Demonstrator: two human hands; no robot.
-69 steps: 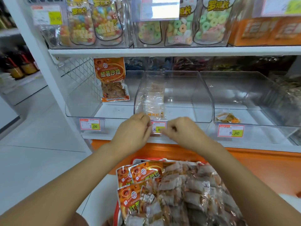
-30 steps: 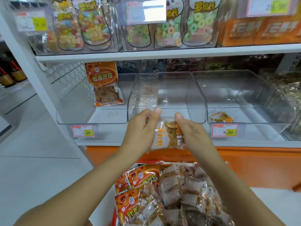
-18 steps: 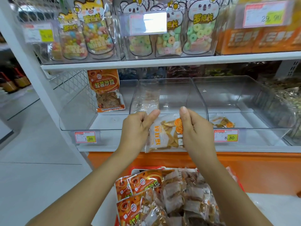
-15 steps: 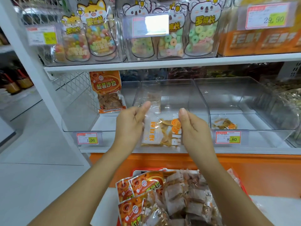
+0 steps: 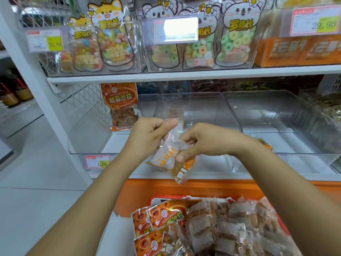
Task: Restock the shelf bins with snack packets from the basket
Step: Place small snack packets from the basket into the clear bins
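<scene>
A clear snack packet (image 5: 168,158) with orange lettering is crumpled between both hands, in front of the middle clear bin (image 5: 201,108). My left hand (image 5: 149,134) pinches its top left part with thumb and curled fingers. My right hand (image 5: 201,141) grips its right side, fingers curled round the wrapper. Below, the red basket (image 5: 158,199) is heaped with clear packets (image 5: 221,228) and orange packets (image 5: 164,217). One clear packet (image 5: 175,112) stands inside the middle bin.
The left bin (image 5: 88,137) holds one upright orange packet (image 5: 120,106); the right bin (image 5: 276,117) has one small packet (image 5: 265,144) at its front. Price tags hang on the bin fronts. The upper shelf (image 5: 184,74) carries candy pouches. An orange panel runs under the shelf.
The flat packet held up by its two sides is now folded and crumpled between the hands. My right hand has moved left toward the left hand and closed round it.
</scene>
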